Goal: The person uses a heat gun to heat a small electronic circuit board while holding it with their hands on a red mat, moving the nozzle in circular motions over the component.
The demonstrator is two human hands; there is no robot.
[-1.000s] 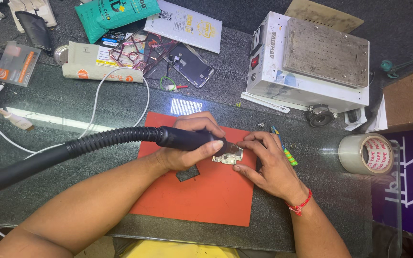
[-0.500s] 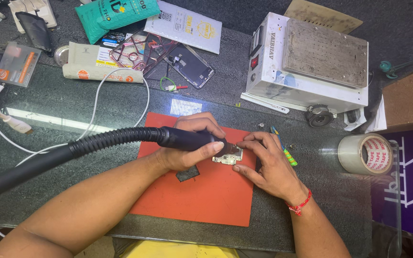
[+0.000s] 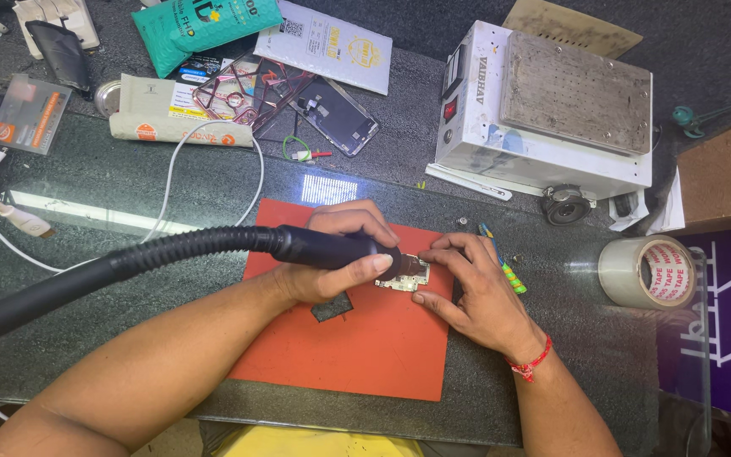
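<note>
From the head camera we look down on a dark, glossy stone bench with an orange rubber mat laid on it. Our left hand is clenched around a black hot-air handle with a ribbed hose running off to the left; its metal tip sits over a small pale circuit board on the mat, just right of that grasp. Our right hand pins the board's right edge with bent fingers. A dark square chip lies just below the left hand. Behind the hands stands a white box heater with a grey metal plate; a tape roll lies well to the right. Compared with half a second ago, hands and board have not moved.
</note>
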